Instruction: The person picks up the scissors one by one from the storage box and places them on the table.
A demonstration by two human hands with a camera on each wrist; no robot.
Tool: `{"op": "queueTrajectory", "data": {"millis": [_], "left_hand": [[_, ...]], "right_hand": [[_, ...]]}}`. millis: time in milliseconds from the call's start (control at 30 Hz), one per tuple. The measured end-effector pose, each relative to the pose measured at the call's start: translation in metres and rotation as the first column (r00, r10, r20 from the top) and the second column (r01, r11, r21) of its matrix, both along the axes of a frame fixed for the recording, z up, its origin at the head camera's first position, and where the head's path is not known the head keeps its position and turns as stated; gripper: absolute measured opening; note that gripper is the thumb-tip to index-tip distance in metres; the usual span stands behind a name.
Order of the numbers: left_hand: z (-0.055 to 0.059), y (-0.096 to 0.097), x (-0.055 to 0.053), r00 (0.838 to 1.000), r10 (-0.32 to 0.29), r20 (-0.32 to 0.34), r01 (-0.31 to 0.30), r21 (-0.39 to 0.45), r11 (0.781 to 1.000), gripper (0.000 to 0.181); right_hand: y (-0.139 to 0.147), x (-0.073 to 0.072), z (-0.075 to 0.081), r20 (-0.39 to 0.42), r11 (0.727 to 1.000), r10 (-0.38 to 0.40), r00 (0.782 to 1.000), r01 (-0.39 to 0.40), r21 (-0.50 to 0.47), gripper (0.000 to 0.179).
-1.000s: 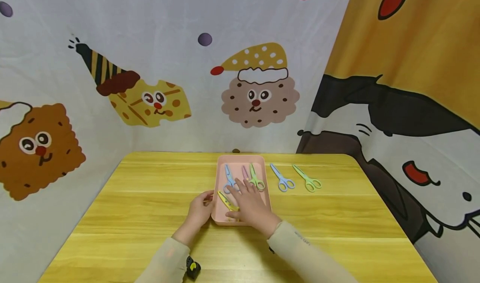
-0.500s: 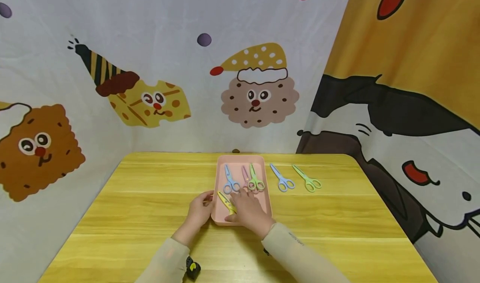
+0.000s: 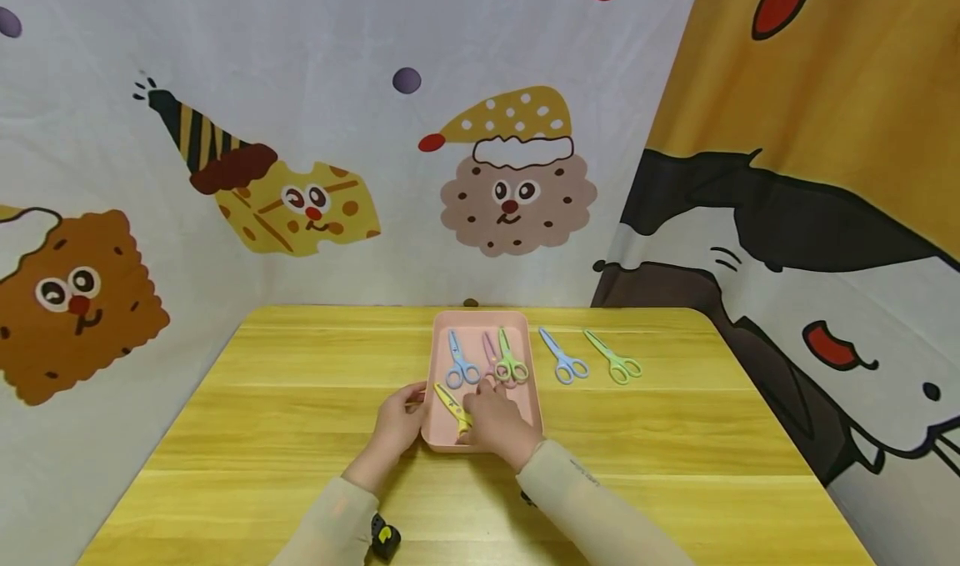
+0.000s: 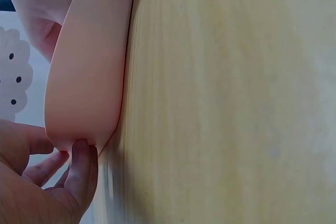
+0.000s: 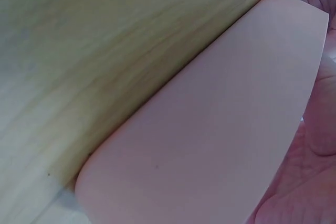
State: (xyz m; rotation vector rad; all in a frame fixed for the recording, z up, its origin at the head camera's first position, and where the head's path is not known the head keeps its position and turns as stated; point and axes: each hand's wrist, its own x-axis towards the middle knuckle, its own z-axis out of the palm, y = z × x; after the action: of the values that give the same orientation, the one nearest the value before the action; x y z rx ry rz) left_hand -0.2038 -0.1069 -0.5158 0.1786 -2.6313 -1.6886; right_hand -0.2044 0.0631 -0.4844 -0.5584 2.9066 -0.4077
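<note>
In the head view a pink tray point(image 3: 476, 319) holds several children's scissors. My left hand point(image 3: 399, 420) grips the tray's left side, fingertips at its wall and rim in the left wrist view. My right hand point(image 3: 501, 424) is inside the tray's near part, fingers drawn in and pointing down, thumb by the handles of the yellow scissors point(image 3: 452, 403); I cannot tell whether it holds anything. Beyond its knuckles lie pink scissors point(image 3: 489, 348), partly under green scissors point(image 3: 507, 353). Blue scissors point(image 3: 457, 359) lie at the tray's left. In the right wrist view the tray wall hides the fingertips.
On the wooden table point(image 3: 300, 383), right of the tray, lie another pair of blue scissors point(image 3: 564, 358) and another pair of green scissors point(image 3: 613, 358). A cartoon-printed curtain point(image 3: 337, 274) hangs behind the table. A small black device point(image 3: 385, 538) is by the left sleeve.
My right hand has drawn its spread fingers back and together toward the near part of the tray, uncovering the blue, pink and green scissors more. The left hand and tray have stayed put.
</note>
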Motion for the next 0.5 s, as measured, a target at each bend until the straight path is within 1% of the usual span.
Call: {"op": "queueTrajectory", "data": {"millis": [133, 167, 367, 500], "left_hand": [[-0.0006, -0.0004, 0.0009, 1.0, -0.011, -0.01, 0.011, -0.012, 1.0, 0.034], [-0.0009, -0.0002, 0.0011, 1.0, -0.009, -0.004, 0.009, -0.011, 1.0, 0.034], [-0.001, -0.0001, 0.002, 1.0, -0.014, -0.002, 0.014, -0.012, 1.0, 0.034], [0.0, -0.0007, 0.0025, 1.0, -0.013, -0.015, 0.013, -0.006, 1.0, 0.034]], "right_hand": [[0.0005, -0.0001, 0.0018, 0.013, 1.0, -0.001, 1.0, 0.001, 0.026, 0.051], [0.0011, -0.0004, 0.0018, 0.014, 1.0, 0.002, 1.0, -0.003, 0.029, 0.052], [0.0059, -0.0038, -0.002, 0.009, 0.999, 0.03, 0.999, -0.031, 0.026, 0.047], [0.0084, -0.0048, -0.0023, 0.026, 1.0, 0.018, 1.0, -0.018, 0.018, 0.049]]}}
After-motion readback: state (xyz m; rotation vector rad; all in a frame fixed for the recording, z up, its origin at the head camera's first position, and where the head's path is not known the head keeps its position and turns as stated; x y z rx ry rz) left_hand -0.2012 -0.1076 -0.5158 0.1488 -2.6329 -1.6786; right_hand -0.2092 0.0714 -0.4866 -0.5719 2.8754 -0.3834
